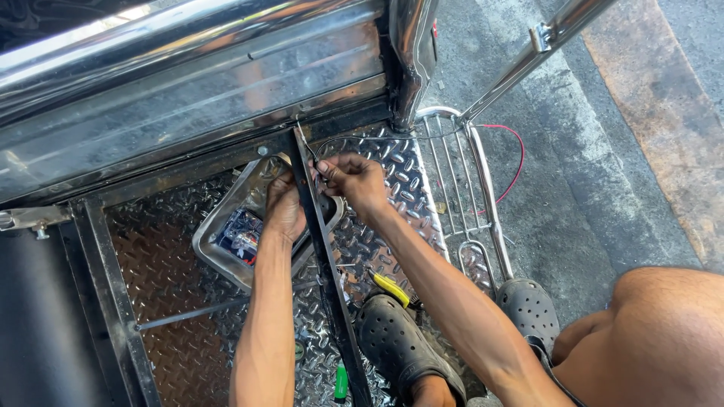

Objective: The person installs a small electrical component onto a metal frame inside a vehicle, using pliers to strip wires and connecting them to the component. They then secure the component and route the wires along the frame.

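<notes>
My left hand [283, 205] reaches behind a black metal bar [326, 271] that runs diagonally over the diamond-plate floor [181, 332]. Its fingers are partly hidden by the bar, and I cannot tell what they hold. My right hand [354, 179] is on the near side of the bar, fingers pinched on a thin black wire [354, 140] close to the bar's upper end. Both hands meet at the bar, above a shallow metal tray [219, 240] that holds a dark, colourful packet.
A polished metal body panel [188, 98] rises behind the floor. A wire foot rack [464, 188] and a red wire [519, 154] lie to the right over the pavement. A yellow-handled tool [391, 287] and a green-handled tool [341, 381] rest near my two dark clogs.
</notes>
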